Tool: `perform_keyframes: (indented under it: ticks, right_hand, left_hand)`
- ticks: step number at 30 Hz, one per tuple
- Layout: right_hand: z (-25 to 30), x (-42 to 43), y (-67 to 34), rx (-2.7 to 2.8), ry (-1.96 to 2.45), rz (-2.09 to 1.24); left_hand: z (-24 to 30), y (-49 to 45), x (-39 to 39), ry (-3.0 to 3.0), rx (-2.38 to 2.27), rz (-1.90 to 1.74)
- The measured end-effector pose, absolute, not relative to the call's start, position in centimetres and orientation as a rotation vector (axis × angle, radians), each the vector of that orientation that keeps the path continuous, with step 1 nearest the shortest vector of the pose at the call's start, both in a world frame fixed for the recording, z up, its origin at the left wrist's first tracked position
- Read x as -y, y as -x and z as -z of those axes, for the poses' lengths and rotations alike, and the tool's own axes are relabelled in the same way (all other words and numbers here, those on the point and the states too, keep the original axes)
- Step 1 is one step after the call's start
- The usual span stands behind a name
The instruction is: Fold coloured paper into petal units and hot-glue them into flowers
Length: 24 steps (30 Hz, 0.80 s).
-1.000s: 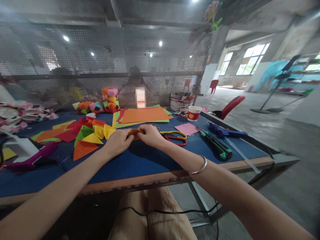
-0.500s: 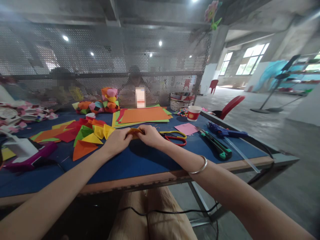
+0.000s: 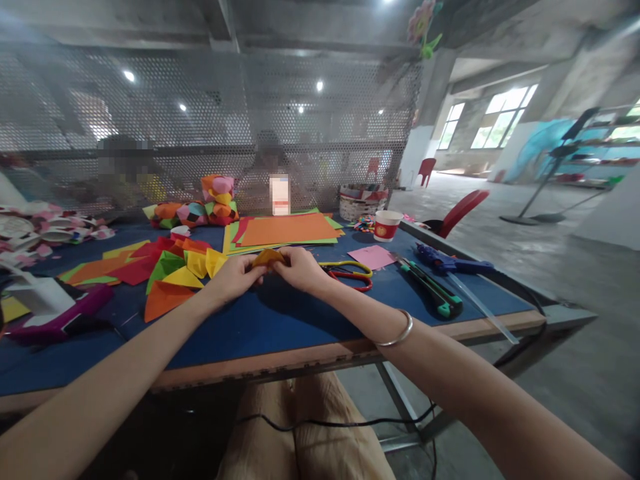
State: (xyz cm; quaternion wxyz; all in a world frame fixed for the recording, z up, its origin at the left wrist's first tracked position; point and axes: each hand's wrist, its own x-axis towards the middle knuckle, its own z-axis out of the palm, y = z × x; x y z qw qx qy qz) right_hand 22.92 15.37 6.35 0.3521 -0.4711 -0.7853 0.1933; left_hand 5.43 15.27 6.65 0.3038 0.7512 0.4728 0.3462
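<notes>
Both my hands meet over the blue table (image 3: 280, 320) and pinch one small folded piece of orange-yellow paper (image 3: 268, 257). My left hand (image 3: 233, 277) grips its left end with closed fingers. My right hand (image 3: 299, 268) grips its right end, and a silver bangle (image 3: 400, 332) sits on that forearm. The paper is lifted slightly off the table top. Several folded paper pieces (image 3: 175, 270) in yellow, green, orange and red lie just left of my left hand. A stack of coloured paper sheets (image 3: 285, 230) with an orange top sheet lies just behind my hands.
Red-and-yellow scissors (image 3: 350, 273) lie right of my right hand, then a pink paper (image 3: 373, 256), a green-handled cutter (image 3: 430, 290) and a blue glue gun (image 3: 453, 265). A paper cup (image 3: 387, 225) and basket (image 3: 363, 200) stand at the back. A purple tool (image 3: 60, 317) lies at left. A perforated screen stands behind.
Both hands have lifted the folded paper a little higher and shifted slightly back; the fold now stands up between the fingertips.
</notes>
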Motion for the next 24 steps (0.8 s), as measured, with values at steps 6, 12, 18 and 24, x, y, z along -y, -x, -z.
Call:
perform_keyframes:
  ticks: [6, 12, 18, 24]
  right_hand:
    - [-6.5, -15.4, -22.9, 2.072, 1.27, -0.544]
    - [-7.0, -15.0, -22.9, 2.06, 1.34, -0.504]
    - [-7.4, -14.8, -23.0, 2.034, 1.405, -0.476]
    - [-7.8, -14.6, -23.2, 1.976, 1.521, -0.429]
  left_hand:
    - [-6.5, -4.9, -15.6, -2.085, -1.316, -0.935]
    - [-6.7, -5.0, -15.5, -2.058, -1.341, -0.932]
    - [-6.7, -4.8, -15.6, -2.023, -1.425, -0.93]
    - [-7.1, -5.0, -15.5, -1.979, -1.474, -0.937]
